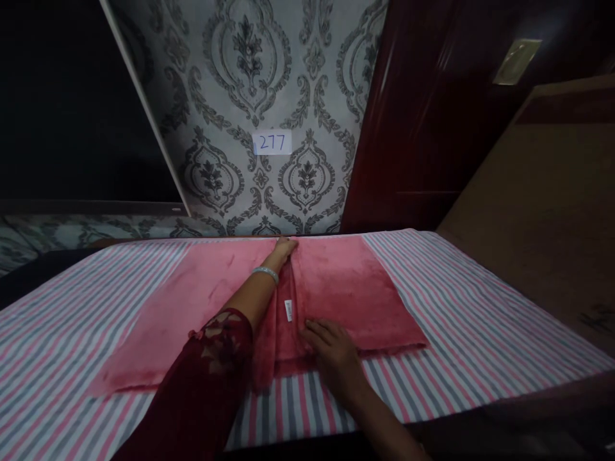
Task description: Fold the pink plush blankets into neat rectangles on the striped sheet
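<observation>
A pink plush cloth (346,288) lies on the striped sheet, its two sides folded in toward the middle. In the gap between the folds a darker strip with a small white label (288,310) shows. My left hand (286,246), with a bracelet at the wrist, reaches to the far end of the gap. Its fingers are closed on the edge of the right fold. Nearer to me, my right hand (335,351) rests on the front part of that same fold, fingers stretched out along its inner edge.
Blue, pink and white stripes cover the sheet (461,320) on the table. Behind stands a patterned wall with a paper marked 277 (272,142). A dark screen (81,109) is at the upper left. A large cardboard piece (542,211) leans at the right.
</observation>
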`<state>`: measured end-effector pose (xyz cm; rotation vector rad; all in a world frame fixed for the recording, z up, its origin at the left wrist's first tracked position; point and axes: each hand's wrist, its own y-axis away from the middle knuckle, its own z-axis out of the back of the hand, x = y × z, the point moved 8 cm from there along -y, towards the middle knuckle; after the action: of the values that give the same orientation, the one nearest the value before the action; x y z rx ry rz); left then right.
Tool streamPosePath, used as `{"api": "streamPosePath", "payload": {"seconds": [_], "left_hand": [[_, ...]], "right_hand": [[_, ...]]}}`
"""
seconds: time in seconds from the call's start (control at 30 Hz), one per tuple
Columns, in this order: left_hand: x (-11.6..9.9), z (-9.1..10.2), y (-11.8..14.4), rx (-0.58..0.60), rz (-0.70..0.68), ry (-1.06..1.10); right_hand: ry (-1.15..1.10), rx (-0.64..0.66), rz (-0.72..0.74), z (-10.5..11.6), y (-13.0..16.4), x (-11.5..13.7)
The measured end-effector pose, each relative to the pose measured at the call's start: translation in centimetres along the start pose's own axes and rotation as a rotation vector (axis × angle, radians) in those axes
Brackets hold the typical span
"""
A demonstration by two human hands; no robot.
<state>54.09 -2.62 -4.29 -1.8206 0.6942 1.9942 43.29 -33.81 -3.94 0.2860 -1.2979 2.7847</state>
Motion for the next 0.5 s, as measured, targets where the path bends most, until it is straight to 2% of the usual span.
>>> {"api": "streamPosePath", "payload": {"seconds": [0.3, 0.4, 0.5], "left_hand": [[-3.1, -0.2, 0.5, -0.133, -0.144, -0.26], [-3.2, -0.1, 0.7, -0.142, -0.143, -0.405], [-4.2, -0.3, 1.1, -0.153, -0.184, -0.579]], "right_hand": [[-0.002, -0.047, -0.028, 0.0, -1.1, -0.3], [-0.011, 0.021, -0.055, -0.1, -1.5, 0.1], [-0.113, 0.165, -0.092, 0.6, -1.7, 0.3]]}}
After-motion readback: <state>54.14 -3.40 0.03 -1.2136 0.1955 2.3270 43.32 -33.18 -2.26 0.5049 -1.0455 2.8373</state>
